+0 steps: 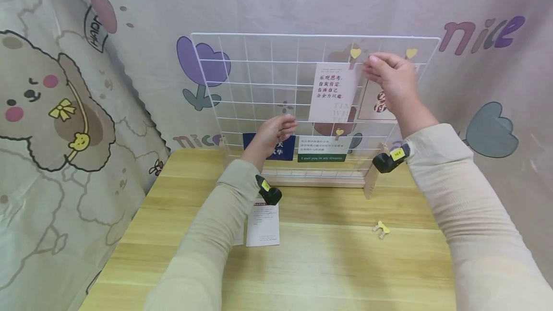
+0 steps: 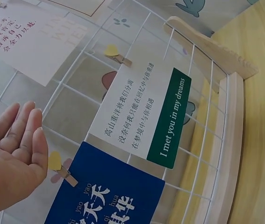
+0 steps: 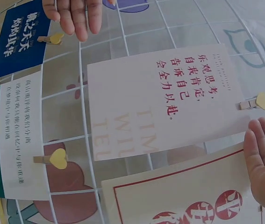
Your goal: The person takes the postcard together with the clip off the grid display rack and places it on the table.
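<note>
A white wire grid (image 1: 259, 61) stands on the table with several cards clipped to it. My right hand (image 1: 395, 78) is near its top right, fingers loosely bent and holding nothing, close to a yellow heart clip (image 3: 256, 101) on the white card with red writing (image 1: 330, 85). That hand partly covers a cream card with red circles (image 3: 183, 186). Lower left, my left hand (image 1: 272, 138) is empty with relaxed fingers, in front of the blue card (image 2: 106, 186) and near its heart clip (image 2: 60, 170). Beside the blue card hangs a green and white card (image 2: 141, 112) with another clip (image 2: 117, 55).
White cards (image 1: 263, 227) lie on the wooden table (image 1: 319, 263), partly behind the left forearm. Loose heart clips (image 1: 381, 228) lie to the right. Wooden feet (image 1: 370, 179) support the grid. A printed curtain (image 1: 129, 109) hangs behind and at the sides.
</note>
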{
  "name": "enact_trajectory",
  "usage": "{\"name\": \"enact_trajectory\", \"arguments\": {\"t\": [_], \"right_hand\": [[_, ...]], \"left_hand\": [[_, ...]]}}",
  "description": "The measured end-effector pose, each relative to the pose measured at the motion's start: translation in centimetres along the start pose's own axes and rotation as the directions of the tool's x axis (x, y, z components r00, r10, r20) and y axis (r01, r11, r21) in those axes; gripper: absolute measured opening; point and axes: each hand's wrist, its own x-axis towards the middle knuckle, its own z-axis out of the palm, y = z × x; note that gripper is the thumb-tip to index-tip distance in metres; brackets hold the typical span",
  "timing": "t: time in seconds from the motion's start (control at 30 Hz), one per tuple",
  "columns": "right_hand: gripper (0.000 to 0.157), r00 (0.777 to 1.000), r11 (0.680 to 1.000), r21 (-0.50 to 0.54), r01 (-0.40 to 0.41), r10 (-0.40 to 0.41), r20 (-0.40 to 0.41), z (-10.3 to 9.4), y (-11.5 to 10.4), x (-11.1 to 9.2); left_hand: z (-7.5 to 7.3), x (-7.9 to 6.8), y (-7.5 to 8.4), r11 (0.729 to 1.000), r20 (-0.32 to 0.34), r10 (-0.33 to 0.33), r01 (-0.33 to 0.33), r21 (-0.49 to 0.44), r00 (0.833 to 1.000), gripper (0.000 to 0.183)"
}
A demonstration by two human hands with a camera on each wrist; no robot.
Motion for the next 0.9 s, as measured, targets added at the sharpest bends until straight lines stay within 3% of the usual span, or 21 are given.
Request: {"name": "enact_trajectory", "arguments": {"t": [0.23,0.5,0.73,0.9], "right_hand": [[0.014,0.999,1.0,-0.015,0.006,-0.007,-0.035,0.3,-0.8,0.9],[0.034,0.999,0.983,-0.179,-0.045,0.039,-0.034,0.8,-1.6,1.5],[0.041,0.991,0.895,-0.425,-0.133,0.127,-0.044,1.5,-2.3,1.8],[0.045,0.986,0.859,-0.487,-0.158,0.165,-0.03,1.9,-2.4,2.0]], "left_hand": [[0.3,0.7,0.2,0.999,0.037,0.029,-0.03,0.019,0.999,0.036],[1.1,1.2,0.4,0.999,0.043,0.043,-0.044,0.028,0.998,0.035],[1.7,1.6,0.6,1.0,0.048,0.003,-0.003,0.006,0.999,0.036],[2.1,1.9,0.7,1.0,0.048,-0.012,0.012,0.0,0.999,0.036]]}}
